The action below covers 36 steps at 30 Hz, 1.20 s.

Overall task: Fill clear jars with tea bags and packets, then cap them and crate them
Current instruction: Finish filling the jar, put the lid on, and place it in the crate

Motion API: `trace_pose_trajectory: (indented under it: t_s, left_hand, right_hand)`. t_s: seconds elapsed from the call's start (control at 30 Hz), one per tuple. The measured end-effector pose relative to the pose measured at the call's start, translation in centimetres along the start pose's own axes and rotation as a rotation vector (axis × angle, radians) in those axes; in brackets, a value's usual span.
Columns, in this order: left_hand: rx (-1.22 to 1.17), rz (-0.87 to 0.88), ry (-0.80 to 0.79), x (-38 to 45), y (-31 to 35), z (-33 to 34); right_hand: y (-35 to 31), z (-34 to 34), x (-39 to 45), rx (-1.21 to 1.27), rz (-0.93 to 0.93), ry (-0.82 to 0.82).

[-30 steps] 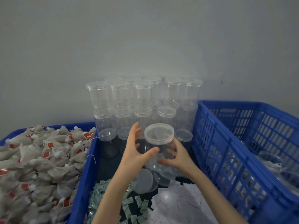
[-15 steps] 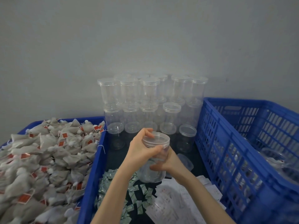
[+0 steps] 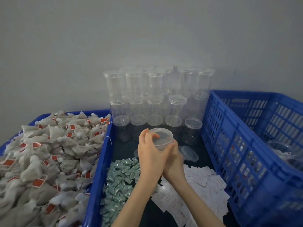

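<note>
Okay, I've got my left hand (image 3: pixel 151 154) curled over the jar (image 3: pixel 161 140) lid, right hand (image 3: pixel 174 158) gripping its body below; a slippery twist could drop it onto the packets (image 3: pixel 122 176) beneath.

No text can be read anywhere. The small red paper tags (image 3: pixel 38 183) on the grey tea bags, the green foil packets (image 3: pixel 120 181) and the white paper packets (image 3: pixel 202 179) carry print too blurred to make out.
</note>
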State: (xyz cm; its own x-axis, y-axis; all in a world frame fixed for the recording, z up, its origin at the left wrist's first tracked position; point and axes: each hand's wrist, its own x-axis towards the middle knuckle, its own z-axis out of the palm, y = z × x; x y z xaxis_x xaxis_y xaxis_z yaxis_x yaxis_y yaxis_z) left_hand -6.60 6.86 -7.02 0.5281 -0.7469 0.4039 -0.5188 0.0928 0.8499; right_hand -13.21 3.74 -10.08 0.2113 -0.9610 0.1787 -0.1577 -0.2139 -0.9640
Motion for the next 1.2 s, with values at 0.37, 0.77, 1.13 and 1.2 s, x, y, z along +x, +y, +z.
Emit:
trace_pose_trajectory:
  t_s: [0.37,0.77,1.13,1.2]
  left_hand:
    - [-0.315,-0.072,-0.794,2.3,-1.4,-8.3]
    - [-0.012,-0.039,-0.242,-2.9,-1.3,-3.3]
    - [-0.031,-0.124,-0.613,-0.8,-1.7,-6.7]
    - [0.234,-0.149,-0.288,-2.2,-1.2,-4.3]
  right_hand:
    - [1.3,-2.9,-1.8,0.336,0.100,-0.705]
    - [3.1,0.7,-3.5,0.092,0.022,-0.043]
    - [3.3,-2.0,-4.2,0.146,0.060,-0.510]
    - [3.4,-0.8,-4.4,-0.027,-0.036,-0.203]
